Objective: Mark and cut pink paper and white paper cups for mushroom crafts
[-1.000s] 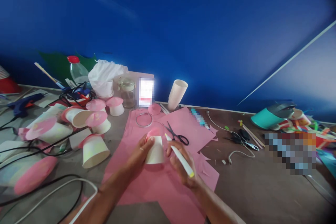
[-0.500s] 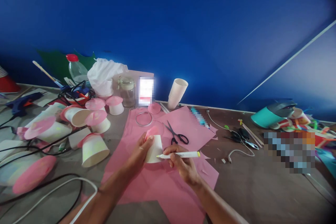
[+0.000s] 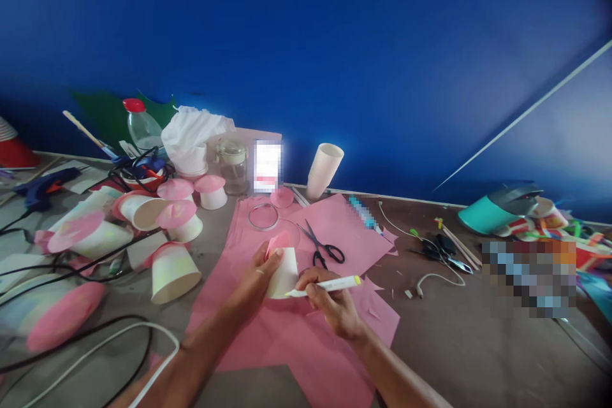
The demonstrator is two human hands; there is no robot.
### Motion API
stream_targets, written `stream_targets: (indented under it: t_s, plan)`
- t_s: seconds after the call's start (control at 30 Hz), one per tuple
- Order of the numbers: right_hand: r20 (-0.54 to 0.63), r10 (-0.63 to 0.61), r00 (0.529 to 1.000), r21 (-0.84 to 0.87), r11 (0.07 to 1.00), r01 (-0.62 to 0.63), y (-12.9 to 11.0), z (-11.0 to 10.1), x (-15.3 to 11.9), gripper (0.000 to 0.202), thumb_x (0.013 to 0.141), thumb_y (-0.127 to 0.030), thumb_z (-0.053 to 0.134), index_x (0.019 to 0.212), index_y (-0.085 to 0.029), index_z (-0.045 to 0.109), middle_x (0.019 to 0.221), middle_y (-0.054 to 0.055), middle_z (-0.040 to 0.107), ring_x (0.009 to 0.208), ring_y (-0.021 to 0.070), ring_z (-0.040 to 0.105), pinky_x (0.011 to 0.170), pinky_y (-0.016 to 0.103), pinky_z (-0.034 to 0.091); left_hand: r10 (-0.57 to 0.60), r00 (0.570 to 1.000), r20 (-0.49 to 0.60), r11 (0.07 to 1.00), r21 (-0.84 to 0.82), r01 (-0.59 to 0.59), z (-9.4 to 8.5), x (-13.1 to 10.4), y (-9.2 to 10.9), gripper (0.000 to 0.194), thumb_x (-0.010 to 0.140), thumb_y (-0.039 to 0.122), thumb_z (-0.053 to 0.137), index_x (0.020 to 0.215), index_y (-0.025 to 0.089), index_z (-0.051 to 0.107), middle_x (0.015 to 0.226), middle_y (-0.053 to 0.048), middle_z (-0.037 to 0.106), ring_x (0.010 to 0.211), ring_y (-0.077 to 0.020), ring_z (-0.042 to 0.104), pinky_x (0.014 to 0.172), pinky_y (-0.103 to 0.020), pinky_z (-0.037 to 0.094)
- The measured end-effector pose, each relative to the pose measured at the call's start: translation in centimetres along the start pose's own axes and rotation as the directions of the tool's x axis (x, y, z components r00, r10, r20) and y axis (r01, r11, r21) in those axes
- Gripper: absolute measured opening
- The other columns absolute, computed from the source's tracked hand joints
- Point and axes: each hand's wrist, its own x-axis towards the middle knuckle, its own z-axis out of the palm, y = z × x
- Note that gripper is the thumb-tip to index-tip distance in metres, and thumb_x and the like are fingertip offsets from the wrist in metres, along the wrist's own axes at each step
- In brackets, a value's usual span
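My left hand (image 3: 262, 271) is closed around a white paper cup (image 3: 285, 273) with a pink paper piece (image 3: 278, 241) at its far end. My right hand (image 3: 329, 303) grips a white marker (image 3: 337, 283) with a yellow end. The marker's pale yellow tip is at the lower part of the cup; whether it touches I cannot tell. Under both hands lies pink paper (image 3: 248, 344). Black-handled scissors (image 3: 322, 247) rest spread on the paper just beyond the cup. A thin metal ring (image 3: 262, 217) lies farther back.
Several pink-topped cups (image 3: 176, 273) stand or lie at the left among black and white cables (image 3: 162, 329). A stack of paper cups (image 3: 325, 169), a glass jar (image 3: 233, 169) and a lit screen (image 3: 268, 166) are at the back. Pliers (image 3: 456, 263) and a teal container (image 3: 488, 211) sit at right.
The marker's tip has moved slightly down along the cup, and its rear end has shifted a little left. Both hands keep their hold.
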Motion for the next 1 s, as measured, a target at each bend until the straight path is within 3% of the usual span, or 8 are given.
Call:
stream_targets:
  t_s: [0.1, 0.3, 0.4, 0.53, 0.67, 0.8, 1.0]
  plan:
    - [-0.011, 0.019, 1.000, 0.008, 1.000, -0.019, -0.1, 0.1, 0.1, 0.041, 0.090, -0.059, 0.059, 0.076, -0.024, 0.074, 0.055, -0.003, 0.044, 0.054, 0.0156, 0.040, 0.050, 0.030, 0.035, 0.017, 1.000, 0.018, 1.000, 0.010, -0.017, 0.2, -0.3, 0.3, 0.048, 0.076, 0.055, 0.075, 0.105, 0.020, 0.057, 0.070, 0.003, 0.062, 0.059, -0.0151, 0.059, 0.052, -0.024, 0.043]
    - [-0.156, 0.075, 0.985, 0.111, 0.992, -0.058, 0.9, 0.1, 0.4, 0.043, 0.084, -0.065, 0.063, 0.074, -0.023, 0.070, 0.050, -0.005, 0.045, 0.047, 0.0125, 0.037, 0.047, 0.029, 0.029, 0.019, 1.000, 0.020, 1.000, -0.004, -0.018, 0.3, -0.2, 0.3, 0.046, 0.074, 0.055, 0.076, 0.098, 0.021, 0.056, 0.066, 0.005, 0.060, 0.054, -0.0130, 0.054, 0.048, -0.023, 0.044]
    - [-0.118, 0.078, 0.990, 0.154, 0.986, -0.060, 1.0, 0.0, 0.3, 0.042, 0.085, -0.062, 0.064, 0.074, -0.022, 0.069, 0.050, -0.006, 0.044, 0.047, 0.0112, 0.036, 0.048, 0.028, 0.029, 0.027, 0.999, 0.036, 1.000, 0.000, -0.027, 0.3, -0.1, 0.3, 0.044, 0.074, 0.056, 0.076, 0.093, 0.022, 0.057, 0.066, 0.005, 0.061, 0.054, -0.0134, 0.055, 0.049, -0.023, 0.044]
    - [-0.053, 0.041, 0.998, 0.065, 0.997, -0.037, 0.4, -0.1, 0.0, 0.039, 0.086, -0.058, 0.064, 0.074, -0.022, 0.072, 0.055, -0.004, 0.049, 0.049, 0.0118, 0.036, 0.047, 0.027, 0.028, 0.024, 1.000, 0.016, 1.000, -0.010, -0.024, 0.2, -0.1, 0.2, 0.040, 0.075, 0.054, 0.076, 0.094, 0.023, 0.059, 0.066, 0.004, 0.061, 0.057, -0.0158, 0.059, 0.052, -0.025, 0.046]
    - [-0.087, 0.030, 0.996, 0.034, 0.999, -0.027, 0.4, 0.0, 0.2, 0.042, 0.087, -0.060, 0.062, 0.071, -0.023, 0.071, 0.054, -0.004, 0.047, 0.048, 0.0116, 0.033, 0.046, 0.028, 0.027, 0.010, 1.000, 0.008, 1.000, -0.013, -0.010, 0.0, -0.1, 0.0, 0.040, 0.078, 0.050, 0.074, 0.105, 0.024, 0.061, 0.067, 0.004, 0.061, 0.056, -0.0156, 0.058, 0.050, -0.024, 0.044]
    - [-0.172, 0.081, 0.982, 0.125, 0.990, -0.059, 1.1, -0.1, 0.5, 0.039, 0.085, -0.060, 0.064, 0.071, -0.023, 0.068, 0.050, -0.006, 0.041, 0.046, 0.0110, 0.030, 0.046, 0.028, 0.025, 0.013, 1.000, 0.024, 1.000, -0.004, -0.013, 0.0, -0.1, -0.1, 0.041, 0.079, 0.053, 0.073, 0.103, 0.023, 0.059, 0.070, 0.003, 0.062, 0.058, -0.0156, 0.058, 0.051, -0.025, 0.046]
    - [-0.082, 0.088, 0.993, 0.167, 0.983, -0.073, 1.3, -0.3, 0.3, 0.034, 0.086, -0.053, 0.064, 0.070, -0.023, 0.067, 0.055, -0.005, 0.046, 0.046, 0.0097, 0.030, 0.046, 0.027, 0.025, 0.013, 1.000, 0.010, 1.000, -0.006, -0.012, 0.3, -0.2, 0.3, 0.048, 0.074, 0.057, 0.076, 0.099, 0.020, 0.058, 0.069, 0.003, 0.062, 0.056, -0.0142, 0.057, 0.050, -0.024, 0.044]
